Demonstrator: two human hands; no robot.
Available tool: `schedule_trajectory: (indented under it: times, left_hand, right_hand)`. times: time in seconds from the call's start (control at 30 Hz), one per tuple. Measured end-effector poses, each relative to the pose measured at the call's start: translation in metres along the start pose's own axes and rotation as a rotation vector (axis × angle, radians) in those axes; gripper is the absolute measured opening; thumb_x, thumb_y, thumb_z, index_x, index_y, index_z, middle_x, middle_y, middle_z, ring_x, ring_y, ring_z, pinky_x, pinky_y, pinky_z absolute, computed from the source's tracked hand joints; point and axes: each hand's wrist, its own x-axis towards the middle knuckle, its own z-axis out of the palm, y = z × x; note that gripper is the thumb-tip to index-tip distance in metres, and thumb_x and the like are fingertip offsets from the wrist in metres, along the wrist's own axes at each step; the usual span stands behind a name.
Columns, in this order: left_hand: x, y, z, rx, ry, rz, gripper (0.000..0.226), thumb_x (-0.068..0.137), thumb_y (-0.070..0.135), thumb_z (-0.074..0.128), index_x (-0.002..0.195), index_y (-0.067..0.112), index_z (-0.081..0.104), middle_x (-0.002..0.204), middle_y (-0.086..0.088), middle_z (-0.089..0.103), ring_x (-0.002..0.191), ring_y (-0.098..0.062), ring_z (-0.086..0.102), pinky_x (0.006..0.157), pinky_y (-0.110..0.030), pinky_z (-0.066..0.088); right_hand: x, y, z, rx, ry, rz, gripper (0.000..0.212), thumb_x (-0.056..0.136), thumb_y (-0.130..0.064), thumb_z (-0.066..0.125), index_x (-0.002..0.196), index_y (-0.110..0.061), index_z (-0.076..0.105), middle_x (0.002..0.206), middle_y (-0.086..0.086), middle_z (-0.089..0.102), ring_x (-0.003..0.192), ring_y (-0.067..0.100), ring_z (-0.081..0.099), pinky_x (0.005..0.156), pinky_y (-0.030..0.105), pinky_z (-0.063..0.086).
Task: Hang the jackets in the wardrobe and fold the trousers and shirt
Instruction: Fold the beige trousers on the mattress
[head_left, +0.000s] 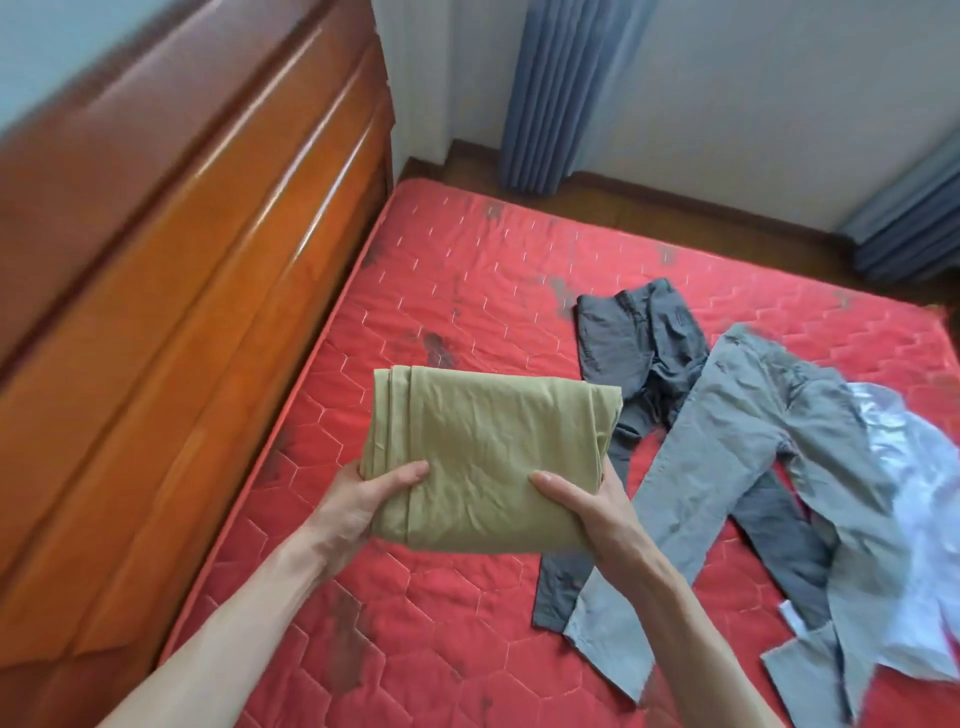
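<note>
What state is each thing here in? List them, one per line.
Olive garment: folded, held above the mattress.
Left hand: grips the garment's near left corner.
Right hand: grips its near right corner.
Dark grey trousers: unfolded, rumpled.
Light grey trousers: unfolded, lying over the dark pair.
White shirt: unfolded, crumpled.

We see an olive-tan folded garment (483, 457) over a red mattress (415, 613) quilted in pale hexagons, with dark grey trousers (639, 343) at one o'clock, light grey trousers (727, 441) and a white shirt (919, 519) at three, and blue-grey curtains (556, 93) at twelve.
</note>
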Motion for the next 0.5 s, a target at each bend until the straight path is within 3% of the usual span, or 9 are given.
schedule_trajectory:
  times: [0.17, 0.27, 0.5]
  left_hand:
    - [-0.076, 0.026, 0.018, 0.064, 0.065, 0.087, 0.073, 0.062, 0.049, 0.093, 0.121, 0.010, 0.073, 0.114, -0.011, 0.079, 0.107, -0.029, 0.076, 0.095, -0.045, 0.059]
    - [-0.113, 0.014, 0.021, 0.055, 0.143, 0.122, 0.078, 0.057, 0.053, 0.096, 0.117, 0.008, 0.074, 0.110, -0.011, 0.079, 0.103, -0.029, 0.077, 0.094, -0.045, 0.060]
    - [-0.191, -0.009, 0.018, -0.097, 0.361, 0.157, 0.076, 0.057, 0.047, 0.098, 0.119, 0.011, 0.074, 0.111, -0.012, 0.079, 0.103, -0.030, 0.077, 0.089, -0.042, 0.059]
  right_hand:
    - [-0.072, -0.035, 0.007, -0.017, 0.016, -0.054, 0.069, 0.068, -0.037, 0.092, 0.130, -0.026, 0.061, 0.118, 0.000, 0.077, 0.109, 0.022, 0.075, 0.086, 0.036, 0.063]
    - [-0.101, -0.037, 0.011, -0.019, 0.015, -0.101, 0.070, 0.064, -0.038, 0.093, 0.126, -0.022, 0.064, 0.114, 0.002, 0.078, 0.105, 0.023, 0.076, 0.081, 0.032, 0.063]
    - [-0.130, -0.050, 0.031, -0.053, -0.205, -0.128, 0.056, 0.075, -0.027, 0.092, 0.125, -0.022, 0.066, 0.116, 0.004, 0.078, 0.107, 0.025, 0.076, 0.084, 0.035, 0.062]
